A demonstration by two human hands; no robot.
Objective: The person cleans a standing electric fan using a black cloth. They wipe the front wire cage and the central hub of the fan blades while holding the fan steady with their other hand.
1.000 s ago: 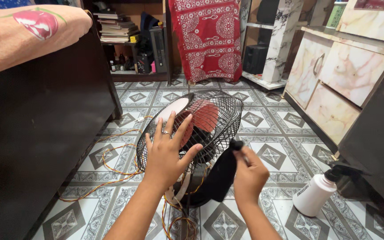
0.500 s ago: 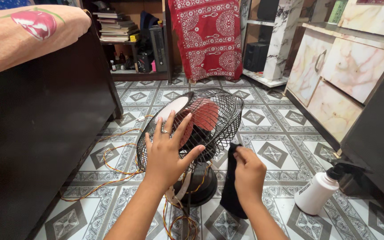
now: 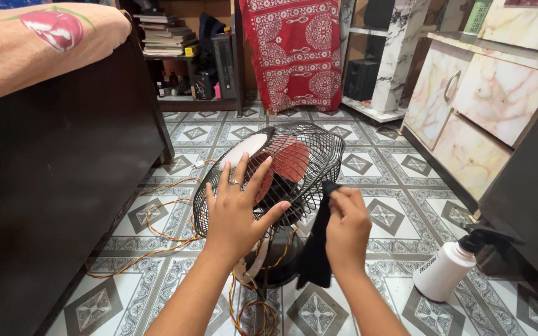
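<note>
Head view, left hand (image 3: pixel 239 211) spread flat on fan cage (image 3: pixel 294 162), right hand (image 3: pixel 345 225) at 3 o'clock pinching black cloth (image 3: pixel 316 249), spray bottle (image 3: pixel 446 269) at 4 o'clock.

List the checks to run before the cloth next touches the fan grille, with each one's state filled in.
1. Left hand flat on the fan grille, steadying it: ok.
2. Right hand grips the black cloth: ok.
3. Red blades at rest: cannot tell.
4. Fan unplugged: cannot tell; the striped cord runs loose over the tiles.
5. Spray bottle upright, near the right hand: ok.
6. Fan base flat on the floor: ok.
</note>
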